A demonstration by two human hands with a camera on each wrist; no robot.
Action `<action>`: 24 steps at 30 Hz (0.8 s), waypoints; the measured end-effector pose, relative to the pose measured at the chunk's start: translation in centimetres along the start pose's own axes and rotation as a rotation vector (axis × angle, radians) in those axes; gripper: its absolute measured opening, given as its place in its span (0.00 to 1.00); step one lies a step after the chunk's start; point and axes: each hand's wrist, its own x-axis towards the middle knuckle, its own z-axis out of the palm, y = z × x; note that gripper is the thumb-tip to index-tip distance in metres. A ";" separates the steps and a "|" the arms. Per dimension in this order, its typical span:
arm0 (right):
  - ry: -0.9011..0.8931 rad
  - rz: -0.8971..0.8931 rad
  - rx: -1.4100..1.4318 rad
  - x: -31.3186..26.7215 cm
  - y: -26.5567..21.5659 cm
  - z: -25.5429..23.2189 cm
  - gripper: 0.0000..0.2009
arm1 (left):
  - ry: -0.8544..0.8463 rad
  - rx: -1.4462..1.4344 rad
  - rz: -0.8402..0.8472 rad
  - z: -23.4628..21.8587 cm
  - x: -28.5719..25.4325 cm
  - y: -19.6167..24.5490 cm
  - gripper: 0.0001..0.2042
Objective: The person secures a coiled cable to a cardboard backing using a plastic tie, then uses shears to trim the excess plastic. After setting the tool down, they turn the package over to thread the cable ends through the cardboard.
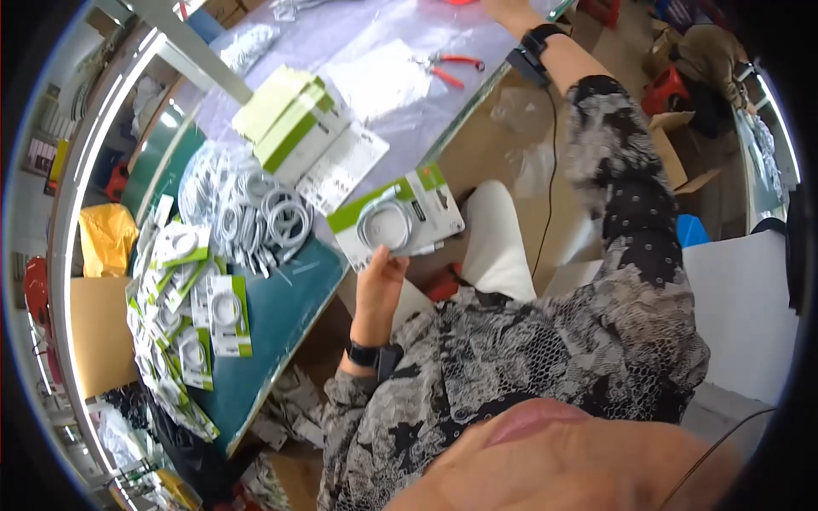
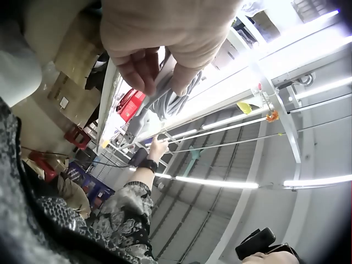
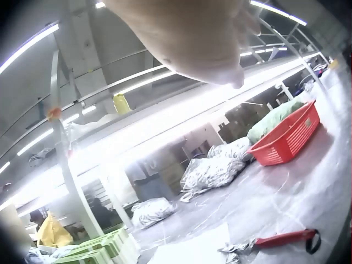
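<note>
My left hand pinches the lower edge of a green and white card with a coiled grey-white cable on its face. In the left wrist view, thumb and fingers of the left hand close on the coiled cable. My right hand reaches out over the far table edge, partly cut off at the top. From the right wrist, that hand hangs above the table with loose fingers and nothing visible in them; a red basket stands beyond it.
Green and white boxes, white sheets and red-handled pliers lie on the table. Coiled cables and a heap of carded cables are at the left. Bagged bundles lie beside the basket.
</note>
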 end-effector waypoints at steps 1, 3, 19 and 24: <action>0.074 0.211 -0.129 0.9 -0.6 -0.6 0.17 | -0.020 -0.026 -0.012 -0.8 0.3 -0.3 0.11; 0.141 0.187 -0.213 0.2 -2.8 -1.4 0.10 | 0.006 -0.045 -0.001 -0.3 0.6 -0.3 0.11; -0.242 0.320 0.701 -13.1 -17.2 2.3 0.08 | 0.113 0.131 0.105 1.0 1.7 1.1 0.10; -0.218 0.240 0.548 -10.6 -20.3 3.2 0.06 | 0.144 0.105 0.098 -0.8 0.9 1.7 0.11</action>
